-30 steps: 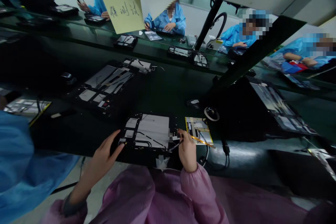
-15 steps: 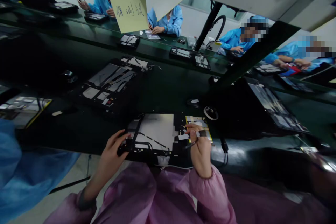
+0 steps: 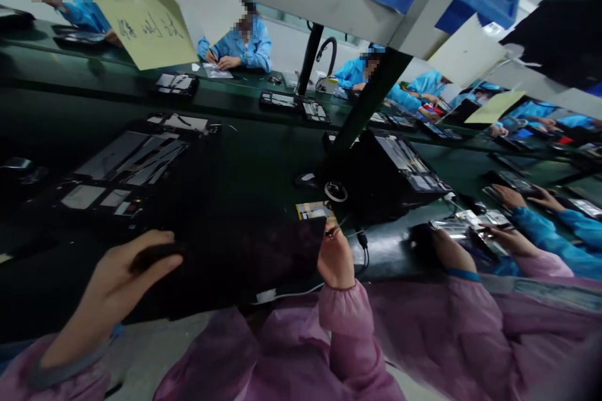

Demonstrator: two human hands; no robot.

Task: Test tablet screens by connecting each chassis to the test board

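Note:
A dark, flat tablet screen panel (image 3: 244, 263) is lifted over the bench in front of me, its black face toward me. My left hand (image 3: 125, 279) grips its left end, thumb and fingers closed around the edge. At the right end, my right hand (image 3: 336, 260) pinches the upper right corner. Something thin shows by the right fingertips, too small to make out. Just behind that hand lies a yellow-edged flat part (image 3: 313, 210), partly covered by the panel.
Opened tablets (image 3: 129, 160) lie behind on the left; a tall stack of them (image 3: 407, 163) stands at right. A mouse (image 3: 306, 180) and white ring (image 3: 335, 192) lie near a slanted post (image 3: 371, 103). To my right, a co-worker's hands (image 3: 451, 250) handle a device.
The tablet assembly has been turned from its open inner side to its dark face and raised. My left hand has moved left and nearer; the view has swung right.

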